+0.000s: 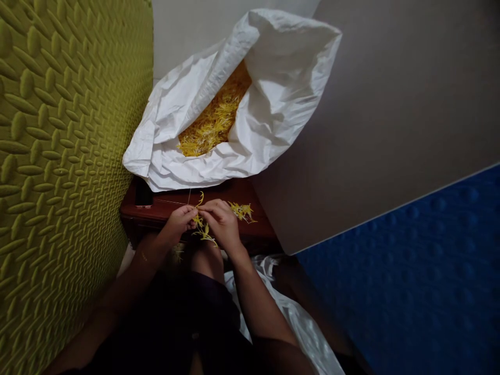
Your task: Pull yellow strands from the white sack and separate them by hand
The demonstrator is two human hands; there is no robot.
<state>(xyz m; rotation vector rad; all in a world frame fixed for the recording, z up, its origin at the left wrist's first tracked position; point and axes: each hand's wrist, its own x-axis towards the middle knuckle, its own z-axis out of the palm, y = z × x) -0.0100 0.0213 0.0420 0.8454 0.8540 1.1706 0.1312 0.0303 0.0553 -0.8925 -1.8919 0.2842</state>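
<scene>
My left hand (183,221) and my right hand (222,223) meet above a dark red surface, fingertips pinched close together. Between them they grip a thin yellow, branched sprig-like strip (200,200), one curled end sticking up past the fingers. More yellow spiky sprigs (206,235) hang below the fingertips, over my knee. Beside my right hand a small heap of yellow and white sprigs (242,211) rests on the dark red surface (260,200). What exactly lies between the fingertips is too small to make out.
Behind my hands a large white sack (287,83) lies open, holding a mass of yellow sprigs (213,122). A black phone-like object (144,195) sits left. Yellow textured foam (66,135) walls the left side; a grey panel (363,125) and blue mat (414,260) flank the right.
</scene>
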